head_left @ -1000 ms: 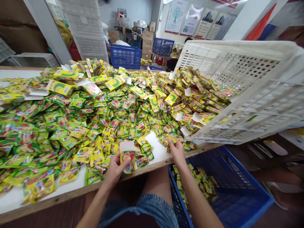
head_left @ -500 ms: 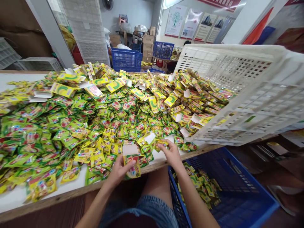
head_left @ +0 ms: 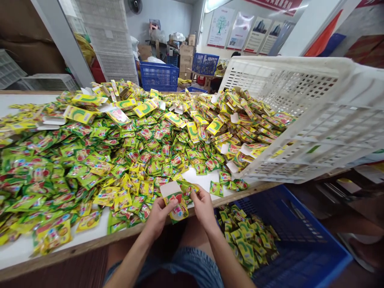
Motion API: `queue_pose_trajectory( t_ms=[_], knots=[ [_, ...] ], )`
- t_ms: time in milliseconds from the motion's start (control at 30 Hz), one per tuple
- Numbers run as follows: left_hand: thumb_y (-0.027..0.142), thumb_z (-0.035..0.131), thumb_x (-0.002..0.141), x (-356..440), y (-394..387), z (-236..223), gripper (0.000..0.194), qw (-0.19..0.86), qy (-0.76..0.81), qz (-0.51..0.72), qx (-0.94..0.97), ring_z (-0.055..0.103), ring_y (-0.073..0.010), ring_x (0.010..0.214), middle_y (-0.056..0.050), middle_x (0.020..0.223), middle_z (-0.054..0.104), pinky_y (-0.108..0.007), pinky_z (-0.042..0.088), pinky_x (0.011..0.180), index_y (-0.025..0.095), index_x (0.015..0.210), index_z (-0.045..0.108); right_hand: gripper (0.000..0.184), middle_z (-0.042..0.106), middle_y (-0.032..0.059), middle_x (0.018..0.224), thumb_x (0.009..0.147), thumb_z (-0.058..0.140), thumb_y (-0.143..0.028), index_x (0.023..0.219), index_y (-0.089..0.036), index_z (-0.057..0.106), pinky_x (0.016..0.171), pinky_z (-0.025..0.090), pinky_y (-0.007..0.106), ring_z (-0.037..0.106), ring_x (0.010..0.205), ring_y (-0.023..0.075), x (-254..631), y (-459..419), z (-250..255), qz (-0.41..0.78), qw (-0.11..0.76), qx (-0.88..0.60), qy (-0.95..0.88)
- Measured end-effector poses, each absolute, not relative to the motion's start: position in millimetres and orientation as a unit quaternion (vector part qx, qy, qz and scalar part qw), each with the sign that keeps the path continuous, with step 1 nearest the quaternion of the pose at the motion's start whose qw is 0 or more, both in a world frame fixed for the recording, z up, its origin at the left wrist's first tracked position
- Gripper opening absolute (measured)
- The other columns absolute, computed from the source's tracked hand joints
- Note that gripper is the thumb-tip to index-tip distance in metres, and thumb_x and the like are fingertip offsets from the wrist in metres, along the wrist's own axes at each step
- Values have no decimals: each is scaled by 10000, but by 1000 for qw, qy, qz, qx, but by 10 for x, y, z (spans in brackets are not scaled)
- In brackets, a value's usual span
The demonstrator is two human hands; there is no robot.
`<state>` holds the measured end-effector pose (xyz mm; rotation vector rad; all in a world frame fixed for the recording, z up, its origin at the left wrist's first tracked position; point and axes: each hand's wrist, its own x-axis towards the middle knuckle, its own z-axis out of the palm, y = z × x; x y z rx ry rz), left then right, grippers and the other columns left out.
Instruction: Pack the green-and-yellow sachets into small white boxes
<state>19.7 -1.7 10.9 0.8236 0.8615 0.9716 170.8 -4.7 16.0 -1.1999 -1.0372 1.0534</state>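
My left hand (head_left: 158,218) is closed around a small green and yellow carton (head_left: 175,201) with its white top flap up, held at the table's front edge. My right hand (head_left: 204,206) is beside it, pinching a few green sachets (head_left: 189,187) at the carton's open mouth. A big heap of green and yellow sachets (head_left: 90,168) covers the white table (head_left: 18,250) in front of me. Flat cartons (head_left: 79,114) lie on top of the heap farther back.
A white plastic crate (head_left: 315,120) lies tipped on its side at the right, with cartons spilling from it. A blue crate (head_left: 300,244) with filled cartons stands below the table edge at my right knee. More blue and white crates and cardboard boxes stand behind.
My right hand picked sachets from the pile near the white crate and carried them left to the carton. My left hand shifted the carton slightly right.
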Motion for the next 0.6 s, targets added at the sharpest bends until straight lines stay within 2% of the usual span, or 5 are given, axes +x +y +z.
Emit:
queue_pose_trajectory(
  t_ms=[67, 267, 367, 467, 600],
  knots=[
    [365, 723, 669, 215, -20, 113, 344, 696, 407, 449, 385, 678, -234, 795, -83, 873, 732, -333, 522, 753, 123, 910, 678, 264, 647, 24, 816, 846, 487, -420, 876, -202, 633, 691, 486, 299, 595, 755, 191, 1657, -70, 181, 472, 583, -493, -441],
    [378, 728, 651, 226, -29, 120, 370, 680, 419, 431, 421, 673, -239, 782, -77, 849, 733, -326, 524, 714, 124, 913, 666, 224, 648, 34, 820, 772, 615, -385, 868, -182, 613, 732, 486, 321, 594, 781, 200, 1687, -68, 140, 473, 576, -502, -438],
    [409, 697, 676, 214, -12, 102, 417, 671, 416, 427, 440, 661, -261, 869, -92, 930, 721, -342, 520, 748, 127, 978, 643, 232, 656, 44, 851, 787, 598, -376, 896, -172, 617, 780, 477, 332, 597, 828, 206, 1791, -51, 169, 425, 583, -525, -452],
    [416, 662, 713, 204, 30, 93, 452, 642, 431, 417, 479, 635, -272, 951, -110, 1028, 690, -363, 504, 798, 126, 1053, 595, 244, 653, 47, 860, 800, 583, -362, 959, -179, 607, 754, 479, 321, 596, 822, 206, 1904, -35, 336, 362, 577, -548, -485],
    [381, 638, 746, 230, 80, 159, 408, 613, 421, 393, 540, 623, -251, 955, -93, 1013, 681, -373, 475, 851, 133, 1062, 565, 179, 627, 52, 910, 834, 555, -272, 994, -196, 585, 773, 454, 309, 576, 862, 198, 1968, 9, 669, 256, 499, -522, -643]
  ],
)
